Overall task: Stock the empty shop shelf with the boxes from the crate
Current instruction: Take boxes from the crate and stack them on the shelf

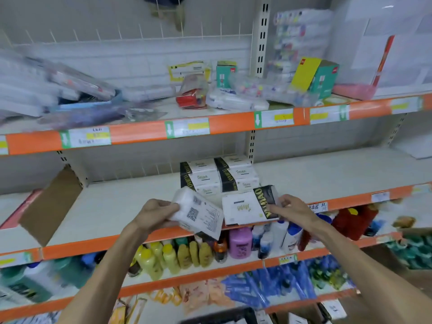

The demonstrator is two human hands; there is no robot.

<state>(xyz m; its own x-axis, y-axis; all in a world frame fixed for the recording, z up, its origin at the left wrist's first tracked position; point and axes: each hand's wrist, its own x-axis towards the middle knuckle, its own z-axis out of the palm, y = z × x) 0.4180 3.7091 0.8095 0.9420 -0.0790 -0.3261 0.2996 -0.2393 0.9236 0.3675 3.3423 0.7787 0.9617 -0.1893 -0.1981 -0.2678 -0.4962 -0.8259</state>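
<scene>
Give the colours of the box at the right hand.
White box with a black end band and yellow lettering; head view.

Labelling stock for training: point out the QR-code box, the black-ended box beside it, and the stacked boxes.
QR-code box [198, 213], head view, on its QR-code face.
black-ended box [240, 208], head view, on its white top.
stacked boxes [205, 177], head view, on the left stack's front.

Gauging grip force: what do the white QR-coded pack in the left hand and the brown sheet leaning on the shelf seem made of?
White QR-coded pack: likely glossy plastic film over soft contents; rounded corners, sheen. Brown flat sheet: probably matte cardboard; dull, uniform brown surface.
</scene>
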